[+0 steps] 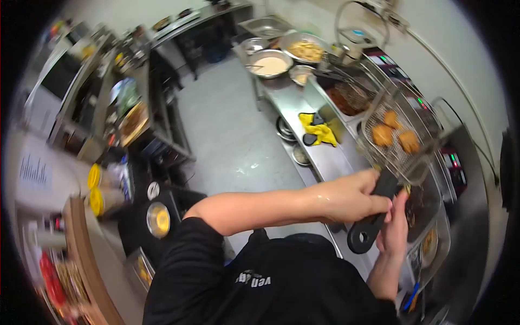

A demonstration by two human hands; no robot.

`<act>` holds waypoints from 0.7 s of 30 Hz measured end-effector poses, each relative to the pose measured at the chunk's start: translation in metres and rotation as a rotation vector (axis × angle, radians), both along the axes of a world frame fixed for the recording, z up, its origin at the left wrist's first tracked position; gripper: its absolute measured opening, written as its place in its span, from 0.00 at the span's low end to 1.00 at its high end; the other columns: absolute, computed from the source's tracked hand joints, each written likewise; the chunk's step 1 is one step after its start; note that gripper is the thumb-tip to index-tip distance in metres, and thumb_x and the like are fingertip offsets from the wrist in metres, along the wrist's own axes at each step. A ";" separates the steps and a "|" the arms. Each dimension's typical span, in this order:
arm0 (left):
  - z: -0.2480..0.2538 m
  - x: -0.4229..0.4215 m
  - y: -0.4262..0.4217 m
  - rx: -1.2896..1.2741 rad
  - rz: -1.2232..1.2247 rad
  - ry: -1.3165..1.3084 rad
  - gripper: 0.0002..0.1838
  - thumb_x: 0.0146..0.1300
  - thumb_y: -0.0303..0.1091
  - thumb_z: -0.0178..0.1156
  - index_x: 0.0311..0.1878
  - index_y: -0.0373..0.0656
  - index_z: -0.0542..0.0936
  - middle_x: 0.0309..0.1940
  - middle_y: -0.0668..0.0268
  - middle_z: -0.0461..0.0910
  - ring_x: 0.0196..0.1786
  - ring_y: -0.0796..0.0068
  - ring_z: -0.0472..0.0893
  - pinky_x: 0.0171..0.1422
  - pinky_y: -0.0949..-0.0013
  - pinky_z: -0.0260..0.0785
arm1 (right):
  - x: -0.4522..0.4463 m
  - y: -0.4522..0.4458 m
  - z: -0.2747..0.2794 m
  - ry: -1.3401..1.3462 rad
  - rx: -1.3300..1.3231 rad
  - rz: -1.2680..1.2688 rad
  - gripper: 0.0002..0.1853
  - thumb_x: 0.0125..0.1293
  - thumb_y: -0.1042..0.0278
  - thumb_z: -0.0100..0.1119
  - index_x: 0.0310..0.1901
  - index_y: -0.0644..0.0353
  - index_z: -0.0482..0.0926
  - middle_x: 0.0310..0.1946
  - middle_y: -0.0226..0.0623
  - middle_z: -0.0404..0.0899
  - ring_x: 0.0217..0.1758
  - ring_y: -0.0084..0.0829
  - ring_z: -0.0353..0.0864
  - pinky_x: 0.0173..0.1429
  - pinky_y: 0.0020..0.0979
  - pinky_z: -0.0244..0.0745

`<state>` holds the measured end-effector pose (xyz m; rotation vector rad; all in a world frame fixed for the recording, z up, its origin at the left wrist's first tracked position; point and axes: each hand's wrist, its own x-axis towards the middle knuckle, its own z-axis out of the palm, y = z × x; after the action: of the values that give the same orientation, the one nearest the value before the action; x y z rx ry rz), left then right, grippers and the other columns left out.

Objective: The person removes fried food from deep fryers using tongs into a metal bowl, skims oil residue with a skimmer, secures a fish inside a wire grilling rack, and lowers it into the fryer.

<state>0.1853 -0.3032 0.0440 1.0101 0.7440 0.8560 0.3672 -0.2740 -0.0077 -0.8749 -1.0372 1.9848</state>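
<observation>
My left hand point(355, 196) reaches across to the right and is closed around the black handle point(374, 216) of a fry basket. My right hand point(394, 230) is against the handle's other side, its fingers closed on it and partly hidden by the handle. The wire fry basket point(374, 111) is over the fryer, tilted. In it lie three golden-brown fried pieces point(382, 135). Beside the basket, a fryer vat point(349, 100) holds dark oil.
A yellow-and-black cloth or glove point(318, 130) lies on the steel counter point(292, 103). Farther back stand a bowl of pale batter point(271, 65) and a bowl of yellowish food point(306, 50). Fryer control panels point(452, 160) line the right wall. A metal bowl point(158, 220) is at left.
</observation>
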 end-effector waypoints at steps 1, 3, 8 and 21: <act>-0.002 -0.012 0.004 0.050 0.034 0.225 0.17 0.67 0.38 0.57 0.44 0.31 0.71 0.32 0.64 0.78 0.30 0.79 0.77 0.33 0.73 0.69 | -0.026 -0.010 0.010 0.076 -0.107 -0.150 0.25 0.76 0.47 0.39 0.50 0.63 0.75 0.36 0.33 0.81 0.34 0.22 0.80 0.39 0.30 0.77; -0.008 -0.034 0.022 0.077 0.069 0.437 0.23 0.63 0.43 0.60 0.47 0.29 0.72 0.29 0.64 0.77 0.29 0.79 0.74 0.31 0.73 0.66 | -0.072 -0.008 0.024 0.104 -0.140 -0.344 0.19 0.75 0.52 0.43 0.46 0.60 0.76 0.36 0.31 0.80 0.35 0.21 0.80 0.41 0.28 0.76; -0.019 -0.071 0.095 0.027 -0.070 0.224 0.21 0.64 0.43 0.60 0.44 0.29 0.77 0.28 0.67 0.79 0.29 0.79 0.77 0.33 0.74 0.70 | -0.111 0.056 -0.007 0.312 -0.070 -0.356 0.14 0.72 0.59 0.48 0.44 0.62 0.76 0.40 0.34 0.79 0.40 0.24 0.80 0.45 0.28 0.77; -0.056 -0.192 0.161 0.455 -0.036 0.515 0.21 0.65 0.49 0.60 0.37 0.36 0.78 0.26 0.62 0.82 0.25 0.77 0.80 0.29 0.73 0.73 | -0.019 0.218 -0.082 0.728 -0.267 -0.337 0.20 0.62 0.81 0.53 0.54 0.83 0.65 0.33 0.43 0.77 0.31 0.29 0.77 0.32 0.25 0.76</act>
<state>-0.0070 -0.1417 -0.0118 1.6837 0.9804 0.7538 0.3484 -0.0564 -0.0894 -0.3551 -0.1996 1.9277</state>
